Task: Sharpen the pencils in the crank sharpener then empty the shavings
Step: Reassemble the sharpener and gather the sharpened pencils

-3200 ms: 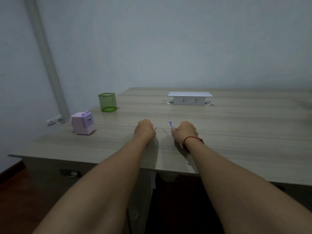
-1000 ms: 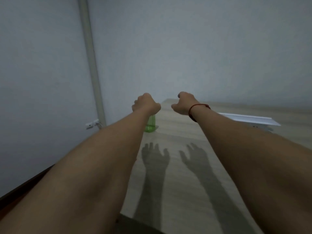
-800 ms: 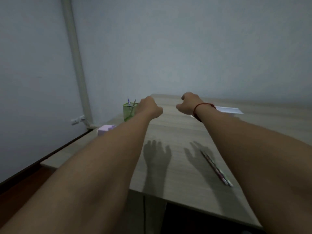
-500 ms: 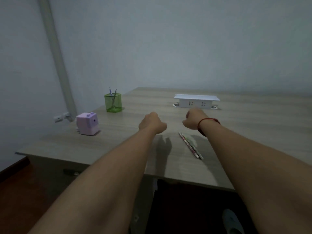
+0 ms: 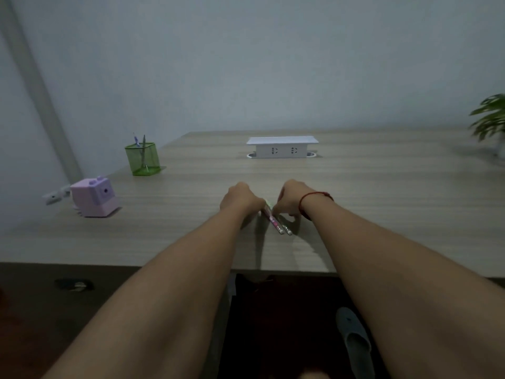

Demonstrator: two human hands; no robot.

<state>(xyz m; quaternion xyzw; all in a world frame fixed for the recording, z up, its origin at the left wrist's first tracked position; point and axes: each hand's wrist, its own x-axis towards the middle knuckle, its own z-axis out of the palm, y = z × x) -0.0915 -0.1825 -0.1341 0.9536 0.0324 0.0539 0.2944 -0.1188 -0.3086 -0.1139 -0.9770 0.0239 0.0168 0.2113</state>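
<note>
The left hand point(image 5: 240, 198) is seen knuckles-up with its fingers curled under, set down on the table point(image 5: 382, 203) just left of two pencils point(image 5: 276, 221); its fingertips are hidden behind the back of the hand, so it cannot be told whether the pencils are held or only touched. The right hand point(image 5: 291, 199) is set just beside it, also curled, with a red cord point(image 5: 314, 196) tied round the wrist. Its fingertips point(image 5: 276, 212) are brought down onto the pencils from the right, but whether they are pinched cannot be told. The pencils are laid side by side and touching, flat on the table near its front edge. Their near ends are pointed toward the person, while their far ends are covered between the two hands. A patterned pink barrel can be made out on the left one. Well to the left, near the table's left edge, a lilac crank sharpener point(image 5: 94, 198) is stood upright, apart from both hands. Behind it, further back, a green holder point(image 5: 142, 160) is placed with a couple of thin sticks stood in it. A white socket box point(image 5: 282, 147) is mounted at the middle rear of the table, and a blurred plant point(image 5: 490, 119) is seen at the far right. Under the table edge, a grey slipper point(image 5: 354, 336) is visible on the dark floor.
</note>
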